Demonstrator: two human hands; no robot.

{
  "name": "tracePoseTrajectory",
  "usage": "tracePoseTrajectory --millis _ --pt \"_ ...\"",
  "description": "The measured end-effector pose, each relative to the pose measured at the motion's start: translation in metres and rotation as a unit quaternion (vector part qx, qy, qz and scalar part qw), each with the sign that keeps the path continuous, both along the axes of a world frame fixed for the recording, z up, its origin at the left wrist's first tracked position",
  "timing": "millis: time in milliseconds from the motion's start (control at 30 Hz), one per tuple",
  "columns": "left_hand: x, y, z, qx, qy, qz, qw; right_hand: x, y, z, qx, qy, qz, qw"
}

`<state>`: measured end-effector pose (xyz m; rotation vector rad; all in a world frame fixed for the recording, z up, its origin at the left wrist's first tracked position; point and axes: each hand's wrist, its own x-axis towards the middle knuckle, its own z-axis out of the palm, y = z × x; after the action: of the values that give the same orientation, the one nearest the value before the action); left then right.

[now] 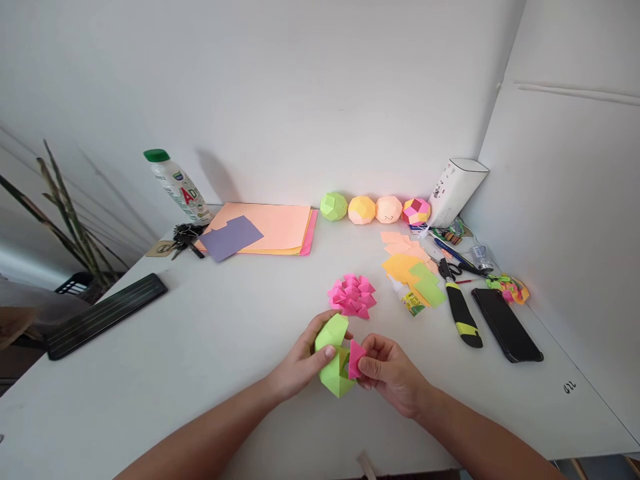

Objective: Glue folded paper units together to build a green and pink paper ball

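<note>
My left hand grips a partly built green paper ball just above the white table, thumb pressed on its side. Against the ball's right side my right hand pinches a small folded pink paper piece. A heap of several folded pink paper pieces lies on the table just beyond my hands.
Four finished paper balls line the back wall. Loose orange and green paper squares, scissors, a yellow-black knife and a black phone lie at the right. Peach paper sheets, a purple sheet, keys, a bottle and a black bar sit left.
</note>
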<state>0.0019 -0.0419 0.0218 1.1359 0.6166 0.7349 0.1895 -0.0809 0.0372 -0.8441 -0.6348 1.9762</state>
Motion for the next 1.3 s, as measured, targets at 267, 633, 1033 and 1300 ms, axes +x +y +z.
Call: tracePoseTrajectory --millis 267,633,1033,1300 --pt "-0.0001 0.0001 -0.0014 0.007 -0.010 0.001 1.000 -0.0014 -0.0002 0.0009 -0.011 -0.003 -0.004 1.000" --pt "0.0003 -0.0006 -0.0019 0.009 0.001 0.015 1.000 -0.0027 -0.0017 0.0004 -0.013 -0.011 -0.010 1.000" --pt "0.0009 -0.0021 -0.0010 0.016 0.002 0.032 0.999 -0.0072 -0.0040 -0.0014 -0.045 -0.001 -0.035 0.998" --pt "0.0013 -0.0019 0.0019 0.035 0.012 0.052 0.998 -0.0079 -0.0051 -0.0029 -0.059 0.010 -0.020 0.998"
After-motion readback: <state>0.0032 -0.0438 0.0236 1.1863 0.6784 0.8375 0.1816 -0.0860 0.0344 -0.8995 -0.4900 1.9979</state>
